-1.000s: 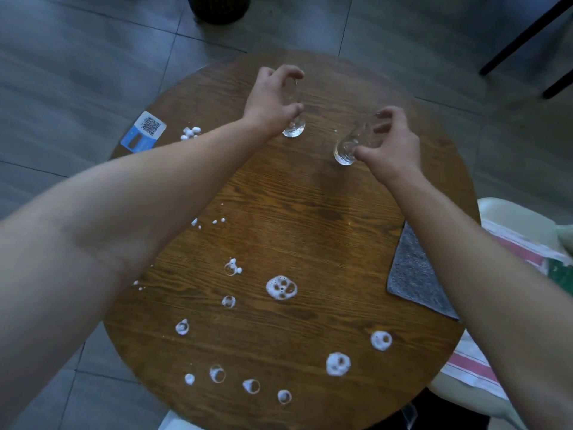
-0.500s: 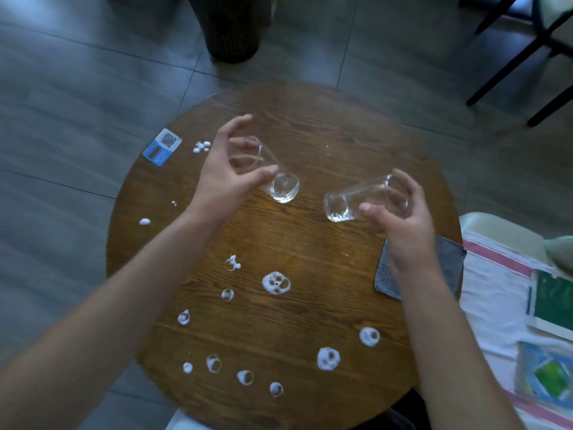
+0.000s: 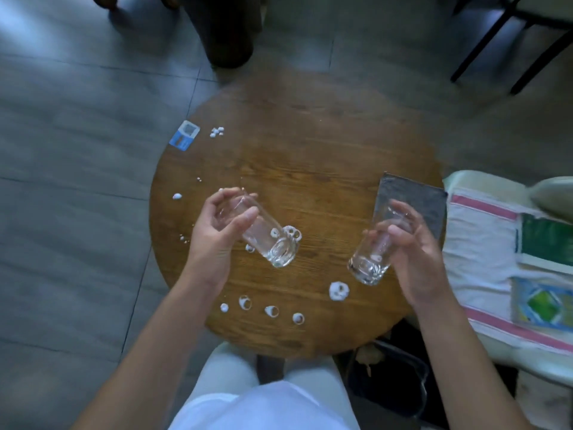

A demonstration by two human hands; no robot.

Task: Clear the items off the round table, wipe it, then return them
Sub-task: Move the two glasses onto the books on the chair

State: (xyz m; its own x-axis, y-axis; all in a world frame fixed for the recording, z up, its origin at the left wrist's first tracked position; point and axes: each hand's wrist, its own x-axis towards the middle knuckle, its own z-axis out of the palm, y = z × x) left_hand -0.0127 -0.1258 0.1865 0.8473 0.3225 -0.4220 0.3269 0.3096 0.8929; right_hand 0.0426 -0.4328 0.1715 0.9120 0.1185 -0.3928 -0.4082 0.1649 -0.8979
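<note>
Two glasses [image 3: 266,234] [image 3: 373,252] tilt in the hands [image 3: 217,231] [image 3: 412,252] above the round table [image 3: 310,156].

Person wearing white trousers [image 3: 266,398]; both forearms showing bare, left hand [image 3: 217,234] and right hand [image 3: 412,252] showing ungloved, unadorned.

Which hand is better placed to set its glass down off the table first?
Probably the right hand: its glass is nearest the cloth-covered seat beside the table. The left hand is farther.
</note>
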